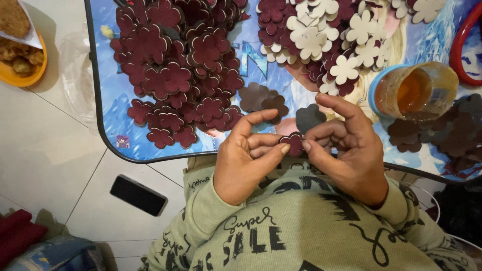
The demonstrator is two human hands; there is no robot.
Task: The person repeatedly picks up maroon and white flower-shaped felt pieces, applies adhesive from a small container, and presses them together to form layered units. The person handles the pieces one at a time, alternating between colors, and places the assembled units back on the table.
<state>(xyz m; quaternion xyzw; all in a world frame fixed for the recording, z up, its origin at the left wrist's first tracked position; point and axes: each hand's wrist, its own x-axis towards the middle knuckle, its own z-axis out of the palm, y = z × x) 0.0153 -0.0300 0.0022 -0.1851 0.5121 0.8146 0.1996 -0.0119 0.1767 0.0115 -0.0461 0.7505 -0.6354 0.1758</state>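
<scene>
My left hand (248,155) and my right hand (344,148) meet at the near edge of a small blue picture-printed table (115,100). Together they pinch one small maroon flower-shaped piece (293,143) between thumbs and fingertips. A big heap of maroon flower pieces (183,65) lies on the left of the table. A mixed heap of cream and maroon flower pieces (326,40) lies at the back right. Just beyond my fingers lie loose brown (261,98) and dark grey flower pieces (309,118).
An open plastic jar of amber glue (414,90) lies tipped at the right, with dark brown flower pieces (442,133) beside it. A black phone (138,195) lies on the tiled floor. An orange dish of food (17,55) sits far left. A red ring (464,40) is at the right edge.
</scene>
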